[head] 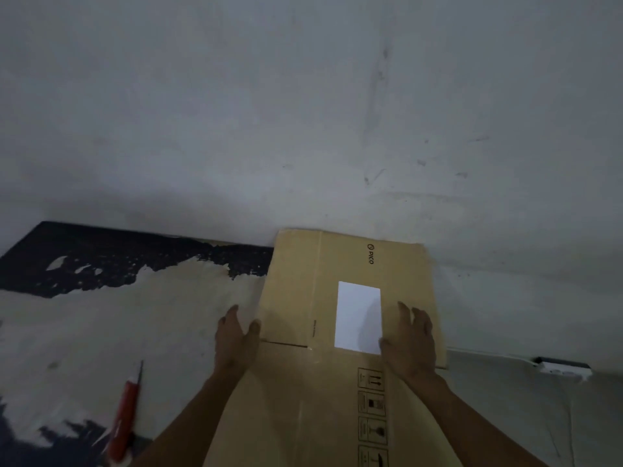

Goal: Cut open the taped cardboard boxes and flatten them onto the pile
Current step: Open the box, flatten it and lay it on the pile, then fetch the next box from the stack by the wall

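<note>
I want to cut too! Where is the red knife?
The red knife lies on the floor at the head view's lower left, left of the left hand and cardboard box.

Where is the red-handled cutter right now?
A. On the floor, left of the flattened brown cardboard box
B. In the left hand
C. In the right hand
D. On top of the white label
A: the red-handled cutter lies on the floor left of the flattened brown cardboard box, while the left hand and right hand rest with straight fingers at the cardboard.
</note>
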